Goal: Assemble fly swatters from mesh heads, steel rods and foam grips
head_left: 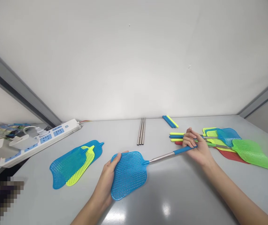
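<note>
A blue fly swatter [129,175] with a metal shaft and blue handle is held between my hands, above the table. My left hand [109,176] grips the mesh head at its left edge, thumb on top and the other fingers mostly hidden behind it. At the opposite end, my right hand [198,147] has bent fingers, with the end of the blue handle [184,150] resting against them and the palm. Beyond the right hand lies a pile of assembled fly swatters [251,152] in green, blue, yellow and red, their handles pointing left.
Loose blue and yellow swatter heads [77,162] overlap at left. Three metal tubes [141,131] lie at the back middle, with blue and yellow handle grips [170,121] farther right. A white power strip [42,140] with plugged-in adapters runs along the left edge. A wall [134,62] closes the back.
</note>
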A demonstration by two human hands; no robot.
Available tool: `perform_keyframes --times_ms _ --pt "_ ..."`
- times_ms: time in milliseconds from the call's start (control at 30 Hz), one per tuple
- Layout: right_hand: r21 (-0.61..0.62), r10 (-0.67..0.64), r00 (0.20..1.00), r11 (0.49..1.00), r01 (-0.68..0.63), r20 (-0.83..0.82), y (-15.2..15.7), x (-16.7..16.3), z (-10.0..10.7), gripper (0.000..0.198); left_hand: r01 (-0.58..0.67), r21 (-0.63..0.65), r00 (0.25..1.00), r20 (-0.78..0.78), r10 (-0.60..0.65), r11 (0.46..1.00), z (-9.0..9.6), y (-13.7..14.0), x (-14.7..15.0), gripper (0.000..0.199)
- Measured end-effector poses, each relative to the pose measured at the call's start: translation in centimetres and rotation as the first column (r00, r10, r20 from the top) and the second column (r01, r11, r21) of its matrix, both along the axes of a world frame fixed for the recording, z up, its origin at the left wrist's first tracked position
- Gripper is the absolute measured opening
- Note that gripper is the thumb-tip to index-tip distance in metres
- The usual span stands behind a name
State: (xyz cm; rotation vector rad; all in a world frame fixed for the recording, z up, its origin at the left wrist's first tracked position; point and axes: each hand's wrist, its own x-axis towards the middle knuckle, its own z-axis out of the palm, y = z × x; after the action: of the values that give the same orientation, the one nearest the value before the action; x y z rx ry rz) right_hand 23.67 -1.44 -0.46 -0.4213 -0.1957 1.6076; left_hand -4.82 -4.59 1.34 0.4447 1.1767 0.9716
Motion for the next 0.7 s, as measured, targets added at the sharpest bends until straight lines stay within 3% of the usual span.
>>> perform_keyframes --times_ms 167,333,700 --pt "-0.016 -0.028 0.999 0.999 0.029 0.034 0.2 0.8 0.1 0.012 -0.07 -0.006 0.995 -0.068 0.069 0.998 -0.6 -1.4 1.2 0.029" --pt "-0.025 -0.019 0.998 0.999 0.02 0.057 0.3 1.5 0.3 0.013 -0.064 -0.011 0.997 -0.043 0.063 0.998 -1.5 -2.5 1.9 0.035" --pt "-0.074 0.04 0.999 0.997 -0.039 0.015 0.4 1.3 -0.5 0.012 -0.123 -0.119 0.987 -0.12 0.109 0.985 -0.8 -2.1 1.7 0.031"
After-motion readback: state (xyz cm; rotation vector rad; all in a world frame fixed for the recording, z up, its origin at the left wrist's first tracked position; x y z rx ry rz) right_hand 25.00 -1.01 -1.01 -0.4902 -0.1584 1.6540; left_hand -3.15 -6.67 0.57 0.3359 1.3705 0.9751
